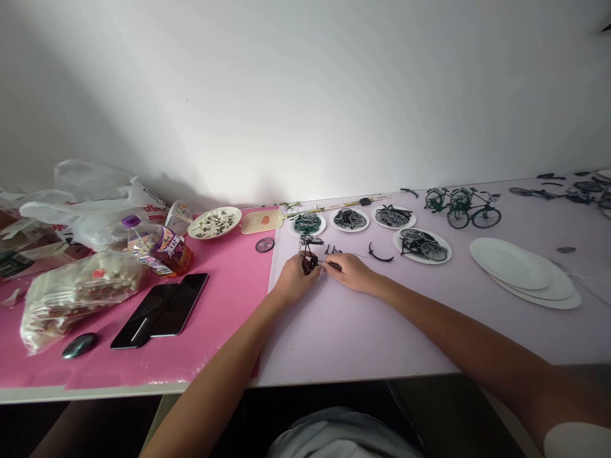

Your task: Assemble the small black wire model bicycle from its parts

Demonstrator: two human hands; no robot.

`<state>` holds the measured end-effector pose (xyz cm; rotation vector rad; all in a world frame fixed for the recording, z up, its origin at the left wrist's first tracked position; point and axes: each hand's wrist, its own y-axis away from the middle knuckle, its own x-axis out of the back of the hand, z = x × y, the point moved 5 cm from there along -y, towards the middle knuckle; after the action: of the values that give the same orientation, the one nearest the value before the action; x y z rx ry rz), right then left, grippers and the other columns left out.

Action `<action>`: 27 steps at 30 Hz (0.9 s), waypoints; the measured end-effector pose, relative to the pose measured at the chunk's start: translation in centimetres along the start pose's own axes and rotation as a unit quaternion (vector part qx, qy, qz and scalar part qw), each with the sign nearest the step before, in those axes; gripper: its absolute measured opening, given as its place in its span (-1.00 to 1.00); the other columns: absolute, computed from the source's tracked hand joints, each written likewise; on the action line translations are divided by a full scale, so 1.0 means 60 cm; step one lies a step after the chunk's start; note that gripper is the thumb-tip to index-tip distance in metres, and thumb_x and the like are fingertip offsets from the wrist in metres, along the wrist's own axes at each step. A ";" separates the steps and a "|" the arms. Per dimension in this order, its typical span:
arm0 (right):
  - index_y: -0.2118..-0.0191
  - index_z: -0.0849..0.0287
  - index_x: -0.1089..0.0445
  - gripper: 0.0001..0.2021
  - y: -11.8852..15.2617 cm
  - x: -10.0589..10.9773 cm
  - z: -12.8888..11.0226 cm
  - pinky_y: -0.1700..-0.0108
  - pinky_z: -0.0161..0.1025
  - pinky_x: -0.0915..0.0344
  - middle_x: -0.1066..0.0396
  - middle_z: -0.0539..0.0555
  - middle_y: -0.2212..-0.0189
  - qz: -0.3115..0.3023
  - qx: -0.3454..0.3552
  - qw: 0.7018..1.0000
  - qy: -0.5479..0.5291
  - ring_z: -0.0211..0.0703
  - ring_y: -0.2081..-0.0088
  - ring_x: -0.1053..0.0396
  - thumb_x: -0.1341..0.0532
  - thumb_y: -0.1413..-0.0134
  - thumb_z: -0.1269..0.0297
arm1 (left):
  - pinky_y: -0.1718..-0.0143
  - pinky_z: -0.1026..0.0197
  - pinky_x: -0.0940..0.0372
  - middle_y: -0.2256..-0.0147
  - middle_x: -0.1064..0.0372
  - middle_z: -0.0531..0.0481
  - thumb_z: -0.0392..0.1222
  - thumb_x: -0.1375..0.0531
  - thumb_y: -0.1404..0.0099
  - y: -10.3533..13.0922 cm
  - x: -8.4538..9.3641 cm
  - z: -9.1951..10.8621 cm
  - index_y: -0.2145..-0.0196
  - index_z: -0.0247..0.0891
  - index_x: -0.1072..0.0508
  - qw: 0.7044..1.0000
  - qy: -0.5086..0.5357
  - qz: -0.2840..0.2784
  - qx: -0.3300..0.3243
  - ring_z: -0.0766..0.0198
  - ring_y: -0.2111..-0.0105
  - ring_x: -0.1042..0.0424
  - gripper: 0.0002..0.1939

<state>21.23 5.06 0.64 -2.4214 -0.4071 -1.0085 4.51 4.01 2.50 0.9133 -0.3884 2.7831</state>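
My left hand [294,280] is closed around a dark miniature bicycle [309,261], part of which is hidden by the fingers. One wheel [311,240] of it sticks out above the hand. My right hand [357,273] grips a small screwdriver [334,264], its thin shaft pointing left at the bicycle. Whether the tip touches it is too small to tell. Just beyond the right hand lie small dark parts [333,249] and a curved black piece [380,254]. A loose spoked wheel [265,245] rests on the pink mat left of my hands.
Behind my hands, several white plates hold bicycle parts, one with green pieces [307,222]. Finished-looking miniature bicycles [472,208] stand at right, near stacked plates [515,264]. On the left are phones [162,312], a mouse [80,345], a bottle [160,248] and plastic bags [86,286].
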 end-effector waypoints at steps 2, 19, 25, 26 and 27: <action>0.46 0.12 -0.24 -0.70 0.000 0.000 0.000 0.41 -0.27 -0.03 -0.24 -0.06 0.58 -0.003 -0.002 1.000 0.003 -0.24 0.52 -0.15 -0.14 -0.33 0.17 | 0.41 0.25 -0.18 0.51 -0.33 0.09 -0.08 -0.21 -0.25 0.000 0.000 0.000 0.23 -0.24 -0.44 1.000 0.000 0.001 -0.002 0.30 0.50 -0.26 -0.80; 0.45 0.12 -0.25 -0.72 0.001 0.001 -0.003 0.39 -0.28 -0.05 -0.29 -0.04 0.54 -0.013 -0.009 1.000 0.002 -0.22 0.49 -0.20 -0.14 -0.33 0.20 | 0.42 0.25 -0.17 0.51 -0.31 0.10 -0.08 -0.20 -0.26 0.000 -0.001 0.002 0.21 -0.24 -0.43 1.000 0.003 -0.009 -0.008 0.31 0.50 -0.23 -0.79; 0.44 0.12 -0.23 -0.71 0.000 -0.001 -0.002 0.38 -0.29 -0.06 -0.28 -0.04 0.53 -0.019 -0.009 1.000 0.009 -0.23 0.48 -0.21 -0.13 -0.34 0.21 | 0.43 0.26 -0.16 0.50 -0.30 0.11 -0.07 -0.20 -0.27 0.000 -0.002 -0.001 0.19 -0.25 -0.43 1.000 0.003 -0.008 -0.005 0.31 0.50 -0.23 -0.78; 0.44 0.12 -0.22 -0.71 0.000 -0.001 -0.002 0.38 -0.29 -0.06 -0.28 -0.04 0.53 -0.018 -0.010 1.000 0.011 -0.22 0.48 -0.21 -0.13 -0.34 0.20 | 0.43 0.26 -0.16 0.50 -0.30 0.11 -0.07 -0.20 -0.27 0.000 -0.002 -0.001 0.19 -0.25 -0.43 1.000 0.003 -0.008 -0.006 0.32 0.50 -0.23 -0.78; 0.45 0.12 -0.22 -0.71 0.000 -0.001 -0.002 0.38 -0.29 -0.06 -0.27 -0.04 0.53 -0.018 -0.010 1.000 0.012 -0.22 0.48 -0.21 -0.13 -0.34 0.20 | 0.43 0.26 -0.16 0.50 -0.30 0.11 -0.07 -0.20 -0.27 0.000 -0.002 -0.002 0.20 -0.24 -0.43 1.000 0.002 -0.008 -0.006 0.32 0.50 -0.23 -0.78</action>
<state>21.14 5.02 0.68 -2.4254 -0.4352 -1.0605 4.56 4.03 2.35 0.9050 -0.3960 2.7650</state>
